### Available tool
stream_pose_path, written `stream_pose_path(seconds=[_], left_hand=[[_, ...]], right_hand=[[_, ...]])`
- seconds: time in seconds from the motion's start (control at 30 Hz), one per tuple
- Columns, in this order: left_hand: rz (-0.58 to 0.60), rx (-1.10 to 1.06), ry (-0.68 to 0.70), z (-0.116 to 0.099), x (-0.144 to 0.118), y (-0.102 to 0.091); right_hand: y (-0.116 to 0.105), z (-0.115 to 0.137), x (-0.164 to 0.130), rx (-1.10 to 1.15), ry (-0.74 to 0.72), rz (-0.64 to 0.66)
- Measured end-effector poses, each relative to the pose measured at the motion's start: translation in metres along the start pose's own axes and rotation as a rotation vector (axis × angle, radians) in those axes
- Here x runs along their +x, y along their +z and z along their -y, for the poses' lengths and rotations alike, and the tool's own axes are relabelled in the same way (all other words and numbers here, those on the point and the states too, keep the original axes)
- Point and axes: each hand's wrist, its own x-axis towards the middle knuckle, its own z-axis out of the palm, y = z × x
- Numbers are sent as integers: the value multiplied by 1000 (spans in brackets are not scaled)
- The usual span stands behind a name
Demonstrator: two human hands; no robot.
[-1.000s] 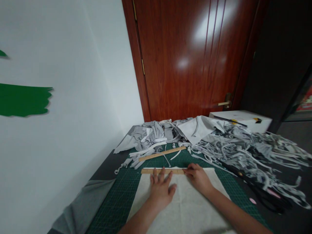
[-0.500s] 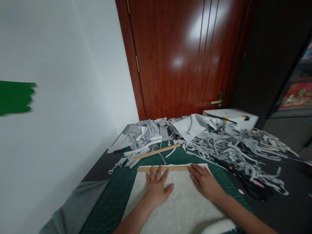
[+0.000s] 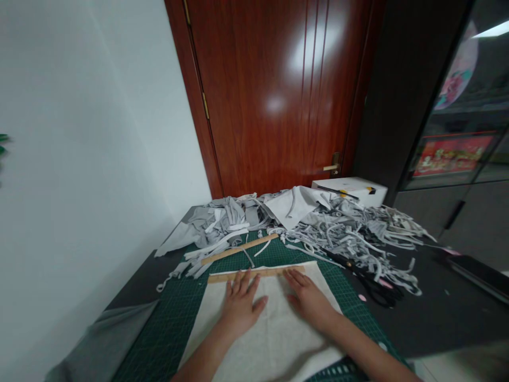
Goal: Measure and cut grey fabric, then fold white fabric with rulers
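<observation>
My left hand (image 3: 240, 303) lies flat, fingers spread, on a cream piece of fabric (image 3: 274, 331) spread over a green cutting mat (image 3: 175, 323). Its fingertips touch a wooden ruler (image 3: 258, 274) that lies along the fabric's far edge. My right hand (image 3: 307, 297) also rests flat on the fabric, just right of the left, its fingertips near the ruler's right end. Neither hand holds anything.
A second wooden ruler (image 3: 238, 249) lies farther back on the mat. Grey fabric pieces (image 3: 222, 220) and a heap of cut strips (image 3: 358, 231) cover the table's far side. Black scissors (image 3: 368, 278) lie to the right. A white box (image 3: 350, 190) and a brown door (image 3: 278, 95) stand behind.
The view has swung to the right, showing more of the dark table and glass wall. My right hand has slid from the ruler's end down onto the fabric. My left hand stays flat.
</observation>
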Motion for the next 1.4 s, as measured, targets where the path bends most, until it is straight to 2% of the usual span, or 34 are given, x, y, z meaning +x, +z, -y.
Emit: stream_pose_path(seconds=[0.13, 0.27, 0.4, 0.5, 0.6, 0.73, 1.03, 1.17, 1.27, 1.4], left_hand=[[-12, -55, 159, 0, -6, -1], [-1, -162, 342, -9, -24, -19], [138, -286, 590, -15, -44, -47], [278, -316, 678, -15, -52, -61], [373, -314, 734, -15, -52, -66], [381, -299, 808, -19, -48, -66], [311, -237, 752, -36, -51, -60], [228, -175, 764, -37, -54, -55], [191, -157, 747, -38, -55, -46], [226, -192, 657, -46, -57, -28]], right_hand=[[1, 1, 23, 15, -57, -11], [0, 2, 27, -45, -36, -46], [-5, -1, 27, -100, 18, -61], [-9, -2, 33, -107, 24, -49], [-14, 0, 41, -114, 19, -34], [-18, 3, 47, -102, -6, 2], [-16, 12, 53, -92, 2, 28], [-19, 16, 57, -83, -17, 59], [-20, 19, 57, -60, -42, 78], [-20, 24, 53, 0, -77, 87]])
